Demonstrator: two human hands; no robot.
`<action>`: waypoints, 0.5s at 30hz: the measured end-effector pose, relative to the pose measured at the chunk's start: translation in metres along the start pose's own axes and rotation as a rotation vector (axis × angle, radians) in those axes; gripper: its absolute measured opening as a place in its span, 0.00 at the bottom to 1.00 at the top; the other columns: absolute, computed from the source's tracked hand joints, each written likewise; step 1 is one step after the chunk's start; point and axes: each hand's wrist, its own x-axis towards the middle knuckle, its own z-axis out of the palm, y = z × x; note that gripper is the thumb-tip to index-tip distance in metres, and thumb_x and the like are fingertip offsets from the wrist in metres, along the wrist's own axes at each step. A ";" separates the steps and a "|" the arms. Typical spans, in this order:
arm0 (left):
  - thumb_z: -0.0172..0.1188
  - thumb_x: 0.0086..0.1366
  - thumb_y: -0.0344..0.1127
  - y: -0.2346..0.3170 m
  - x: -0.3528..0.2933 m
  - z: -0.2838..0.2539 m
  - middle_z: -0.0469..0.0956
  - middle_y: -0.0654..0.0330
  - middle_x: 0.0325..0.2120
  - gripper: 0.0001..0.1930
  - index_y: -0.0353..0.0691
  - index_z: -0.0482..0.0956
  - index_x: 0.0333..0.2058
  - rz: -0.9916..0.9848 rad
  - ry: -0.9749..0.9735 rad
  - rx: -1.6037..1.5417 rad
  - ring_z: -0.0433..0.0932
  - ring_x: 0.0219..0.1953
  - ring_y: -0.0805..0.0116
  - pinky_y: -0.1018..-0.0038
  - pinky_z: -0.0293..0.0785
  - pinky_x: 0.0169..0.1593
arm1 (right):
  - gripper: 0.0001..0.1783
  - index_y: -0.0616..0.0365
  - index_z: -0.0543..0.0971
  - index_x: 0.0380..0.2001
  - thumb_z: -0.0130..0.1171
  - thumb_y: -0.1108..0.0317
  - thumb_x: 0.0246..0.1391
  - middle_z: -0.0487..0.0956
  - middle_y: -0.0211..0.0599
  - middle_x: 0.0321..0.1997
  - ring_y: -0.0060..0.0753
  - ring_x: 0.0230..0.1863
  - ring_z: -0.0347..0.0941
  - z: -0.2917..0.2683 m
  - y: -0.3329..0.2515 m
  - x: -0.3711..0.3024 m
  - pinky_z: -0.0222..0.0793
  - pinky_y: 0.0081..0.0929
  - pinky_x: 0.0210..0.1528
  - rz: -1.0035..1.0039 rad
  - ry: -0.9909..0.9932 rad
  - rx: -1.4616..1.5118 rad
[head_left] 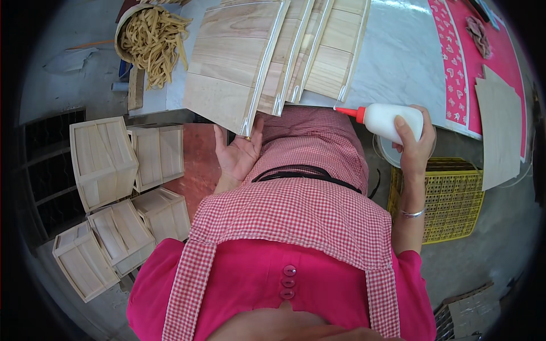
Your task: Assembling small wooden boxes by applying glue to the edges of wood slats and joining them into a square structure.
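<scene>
My right hand (pixel 417 136) is wrapped round a white squeeze bottle (pixel 392 122) with a red nozzle, lying nearly level with its tip pointing left. The tip is apart from the wood. Palm up, with fingers spread, my left hand (pixel 239 156) is under the near corner of the front wooden panel (pixel 227 71); whether it touches the panel I cannot tell. Several such panels overlap in a fanned stack, their near ends jutting over the table edge. A wet white line of glue (pixel 263 68) runs along the right edge of each visible panel.
A bucket (pixel 120 35) of tan strips (pixel 153 42) stands at the table's far left. Assembled wooden boxes (pixel 105 162) are piled at left. Right are a pink patterned cloth (pixel 455 68), thin wooden sheets (pixel 497 125), a yellow crate (pixel 449 199) and a white pail (pixel 389 150).
</scene>
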 end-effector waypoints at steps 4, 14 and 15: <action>0.58 0.57 0.64 -0.007 0.011 0.007 0.65 0.53 0.59 0.40 0.39 0.64 0.59 -0.059 -0.120 -0.015 0.59 0.64 0.52 0.56 0.69 0.58 | 0.20 0.62 0.71 0.43 0.60 0.60 0.54 0.74 0.35 0.33 0.22 0.27 0.70 -0.006 0.005 0.004 0.65 0.18 0.23 -0.047 0.105 0.070; 0.54 0.60 0.64 0.012 0.004 -0.004 0.65 0.54 0.59 0.39 0.42 0.61 0.61 0.080 -0.192 0.190 0.64 0.62 0.55 0.60 0.65 0.61 | 0.21 0.64 0.67 0.46 0.59 0.63 0.55 0.70 0.40 0.45 0.29 0.46 0.67 -0.029 -0.018 0.137 0.65 0.27 0.48 -0.292 0.461 0.491; 0.54 0.60 0.64 0.013 0.003 0.001 0.66 0.54 0.59 0.39 0.42 0.61 0.61 0.125 -0.130 0.193 0.64 0.61 0.55 0.59 0.64 0.61 | 0.22 0.64 0.67 0.45 0.61 0.64 0.53 0.69 0.40 0.44 0.30 0.45 0.66 -0.037 -0.010 0.162 0.65 0.28 0.48 -0.343 0.523 0.325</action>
